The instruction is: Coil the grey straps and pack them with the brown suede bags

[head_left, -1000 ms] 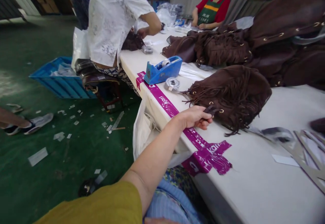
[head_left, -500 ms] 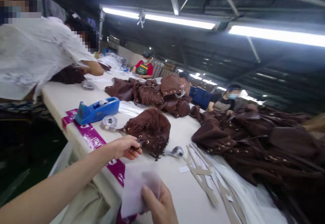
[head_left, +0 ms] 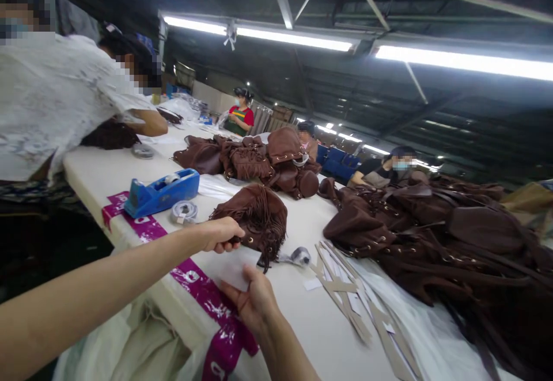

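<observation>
My left hand (head_left: 220, 235) reaches in from the left and grips a dark tab at the edge of a brown fringed suede bag (head_left: 261, 220), which lies on the white table (head_left: 298, 312). Just below, my right hand (head_left: 253, 300) pinches the lower edge of a thin white tissue sheet (head_left: 233, 269). That sheet sits close to the bag's lower left side. The fringe hangs over the bag's near side, and my left fingers hide the gripped part.
A blue tape dispenser (head_left: 162, 193) and a tape roll (head_left: 184, 212) stand left of the bag, beside magenta tape (head_left: 147, 227) along the table edge. Cardboard strips (head_left: 341, 289) and a heap of brown bags (head_left: 423, 231) lie to the right. A co-worker in a white shirt (head_left: 43, 99) leans over the far left.
My view has swung up from the floor and table edge to the long table. My right hand has come in with the white sheet and moved it up towards the bag.
</observation>
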A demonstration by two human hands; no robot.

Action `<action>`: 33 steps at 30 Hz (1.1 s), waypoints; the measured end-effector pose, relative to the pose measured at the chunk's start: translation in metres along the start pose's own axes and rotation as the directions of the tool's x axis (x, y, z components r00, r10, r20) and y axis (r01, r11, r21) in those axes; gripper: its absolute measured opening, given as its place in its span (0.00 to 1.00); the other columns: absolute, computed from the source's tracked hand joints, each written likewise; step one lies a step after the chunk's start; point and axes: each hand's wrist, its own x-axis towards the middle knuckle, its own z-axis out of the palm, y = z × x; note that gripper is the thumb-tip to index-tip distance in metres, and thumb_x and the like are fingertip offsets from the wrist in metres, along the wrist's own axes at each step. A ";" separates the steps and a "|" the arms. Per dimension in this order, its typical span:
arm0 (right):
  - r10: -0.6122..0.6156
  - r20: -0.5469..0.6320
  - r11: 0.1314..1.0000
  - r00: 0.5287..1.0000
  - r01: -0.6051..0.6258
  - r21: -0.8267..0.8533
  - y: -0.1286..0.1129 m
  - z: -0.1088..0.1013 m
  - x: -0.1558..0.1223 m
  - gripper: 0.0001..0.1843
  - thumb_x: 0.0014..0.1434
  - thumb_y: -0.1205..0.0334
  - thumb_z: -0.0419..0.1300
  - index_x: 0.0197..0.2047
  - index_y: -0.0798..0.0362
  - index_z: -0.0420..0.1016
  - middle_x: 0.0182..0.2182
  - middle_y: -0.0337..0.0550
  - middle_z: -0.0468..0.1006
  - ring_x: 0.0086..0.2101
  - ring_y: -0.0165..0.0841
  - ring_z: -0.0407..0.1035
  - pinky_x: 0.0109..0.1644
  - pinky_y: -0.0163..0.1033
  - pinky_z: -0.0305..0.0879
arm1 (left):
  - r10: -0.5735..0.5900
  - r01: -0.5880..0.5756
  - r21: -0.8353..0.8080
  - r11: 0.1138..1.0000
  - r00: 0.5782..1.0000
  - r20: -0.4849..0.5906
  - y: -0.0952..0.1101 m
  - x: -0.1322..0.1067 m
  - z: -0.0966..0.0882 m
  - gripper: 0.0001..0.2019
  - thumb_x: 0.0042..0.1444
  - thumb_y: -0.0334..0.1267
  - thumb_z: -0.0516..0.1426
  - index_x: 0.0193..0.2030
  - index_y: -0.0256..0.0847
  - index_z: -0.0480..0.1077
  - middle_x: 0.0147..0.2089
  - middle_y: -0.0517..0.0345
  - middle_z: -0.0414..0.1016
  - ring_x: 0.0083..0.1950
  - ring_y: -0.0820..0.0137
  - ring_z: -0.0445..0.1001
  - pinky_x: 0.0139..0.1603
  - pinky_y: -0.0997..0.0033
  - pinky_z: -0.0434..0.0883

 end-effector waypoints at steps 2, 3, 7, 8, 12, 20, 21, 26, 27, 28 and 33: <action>-0.033 0.029 0.998 0.999 0.031 0.064 0.000 0.004 0.011 0.06 0.54 0.66 0.57 0.35 0.57 0.72 0.28 0.43 0.80 0.29 0.33 0.75 0.33 0.37 0.74 | 0.019 -0.019 0.013 1.000 1.000 -0.021 -0.006 -0.005 0.003 0.07 0.56 0.32 0.51 0.27 0.39 0.61 0.17 0.63 0.64 0.13 0.79 0.53 0.16 0.79 0.42; -0.032 0.054 0.997 0.998 0.028 0.078 0.001 0.006 0.015 0.04 0.54 0.65 0.57 0.32 0.57 0.72 0.27 0.41 0.79 0.28 0.31 0.75 0.34 0.36 0.73 | 0.029 -0.029 0.016 0.999 0.999 -0.039 -0.010 -0.007 0.006 0.06 0.56 0.32 0.51 0.27 0.39 0.60 0.17 0.63 0.64 0.14 0.79 0.54 0.15 0.79 0.44; -0.048 0.184 0.993 0.982 0.026 0.118 0.016 0.008 0.021 0.10 0.53 0.65 0.58 0.21 0.54 0.68 0.19 0.37 0.75 0.25 0.29 0.72 0.39 0.36 0.72 | 0.067 -0.066 0.014 0.998 0.989 -0.131 -0.035 -0.012 0.018 0.03 0.57 0.31 0.49 0.33 0.41 0.57 0.18 0.68 0.64 0.13 0.79 0.56 0.15 0.81 0.48; -0.070 0.206 0.990 0.976 0.044 0.130 0.020 0.007 0.020 0.11 0.52 0.65 0.59 0.20 0.53 0.67 0.18 0.36 0.73 0.24 0.29 0.71 0.38 0.36 0.72 | 0.077 -0.075 0.018 0.997 0.986 -0.146 -0.041 -0.012 0.022 0.03 0.58 0.31 0.48 0.34 0.41 0.57 0.18 0.69 0.63 0.13 0.78 0.56 0.15 0.80 0.49; -0.117 0.207 0.988 0.971 0.094 0.120 0.028 0.000 0.022 0.12 0.52 0.56 0.63 0.23 0.52 0.68 0.17 0.31 0.71 0.20 0.28 0.68 0.33 0.36 0.70 | 0.140 -0.128 0.075 0.989 0.975 -0.174 -0.056 -0.011 0.030 0.05 0.59 0.34 0.46 0.32 0.42 0.57 0.16 0.69 0.62 0.13 0.77 0.57 0.16 0.79 0.52; -0.020 0.165 0.998 0.986 0.009 0.069 0.032 -0.009 0.039 0.17 0.53 0.48 0.63 0.37 0.54 0.75 0.27 0.41 0.81 0.30 0.37 0.76 0.36 0.43 0.72 | 0.330 -0.212 0.394 0.894 0.907 -0.262 -0.056 -0.029 0.018 0.11 0.55 0.39 0.50 0.23 0.41 0.62 0.19 0.59 0.67 0.23 0.68 0.68 0.26 0.73 0.60; -0.034 0.157 0.995 0.987 0.018 0.098 0.035 -0.010 0.040 0.17 0.52 0.50 0.65 0.39 0.54 0.75 0.30 0.42 0.82 0.32 0.38 0.77 0.38 0.44 0.73 | 0.390 -0.212 0.483 0.850 0.868 -0.306 -0.059 -0.032 0.017 0.11 0.55 0.40 0.51 0.23 0.41 0.63 0.22 0.57 0.70 0.28 0.66 0.71 0.29 0.72 0.61; -0.123 0.024 0.975 0.992 0.116 0.189 0.042 -0.014 0.040 0.13 0.52 0.53 0.65 0.37 0.53 0.77 0.32 0.40 0.83 0.37 0.36 0.77 0.43 0.42 0.73 | 0.340 -0.149 0.488 0.860 0.881 -0.330 -0.074 -0.033 0.026 0.14 0.56 0.41 0.49 0.21 0.42 0.64 0.21 0.57 0.71 0.28 0.65 0.72 0.29 0.72 0.62; -0.128 0.015 0.974 0.992 0.123 0.193 0.042 -0.015 0.041 0.12 0.53 0.53 0.65 0.36 0.52 0.77 0.33 0.40 0.83 0.37 0.36 0.77 0.43 0.42 0.73 | 0.300 -0.147 0.428 0.892 0.900 -0.316 -0.077 -0.032 0.029 0.14 0.57 0.40 0.49 0.21 0.42 0.63 0.19 0.59 0.69 0.26 0.66 0.71 0.28 0.72 0.62; -0.129 0.015 0.974 0.992 0.124 0.190 0.042 -0.017 0.041 0.11 0.54 0.53 0.64 0.36 0.51 0.77 0.33 0.39 0.83 0.37 0.35 0.77 0.44 0.41 0.73 | 0.278 -0.145 0.386 0.911 0.908 -0.315 -0.079 -0.030 0.032 0.15 0.57 0.40 0.48 0.21 0.42 0.63 0.17 0.60 0.67 0.24 0.66 0.71 0.28 0.72 0.62; -0.103 0.040 0.978 0.994 0.094 0.184 0.043 -0.020 0.040 0.09 0.54 0.54 0.64 0.36 0.49 0.77 0.34 0.37 0.84 0.39 0.34 0.77 0.46 0.40 0.73 | 0.312 -0.072 0.487 0.870 0.846 -0.432 -0.082 -0.032 0.040 0.15 0.58 0.42 0.50 0.23 0.42 0.67 0.25 0.55 0.73 0.34 0.62 0.74 0.34 0.69 0.64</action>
